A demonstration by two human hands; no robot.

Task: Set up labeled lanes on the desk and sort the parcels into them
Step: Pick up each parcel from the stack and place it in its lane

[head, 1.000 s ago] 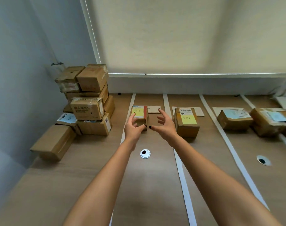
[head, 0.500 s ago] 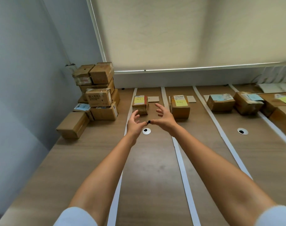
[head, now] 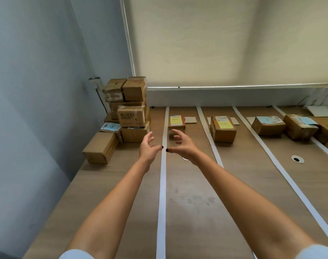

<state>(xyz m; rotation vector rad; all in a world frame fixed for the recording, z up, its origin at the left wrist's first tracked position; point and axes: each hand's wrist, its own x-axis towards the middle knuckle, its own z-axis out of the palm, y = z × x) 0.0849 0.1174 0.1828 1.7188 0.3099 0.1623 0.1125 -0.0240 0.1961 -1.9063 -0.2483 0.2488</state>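
Note:
White tape strips divide the wooden desk into lanes. A small parcel with a yellow note lies in the first lane, beside a card label. Another parcel with a yellow note sits in the second lane. Parcels with blue notes fill the lanes further right. My left hand and my right hand hover empty above the desk, fingers spread, thumbs almost meeting over the leftmost tape. A stack of unsorted parcels stands at the left.
A low brown box lies at the stack's foot near the desk's left edge. A cable hole sits in the third lane. A blue wall runs along the left and a blind hangs behind the desk.
Both hands have drawn back from the small yellow-note parcel and shifted left toward the stack. The view has swung left too.

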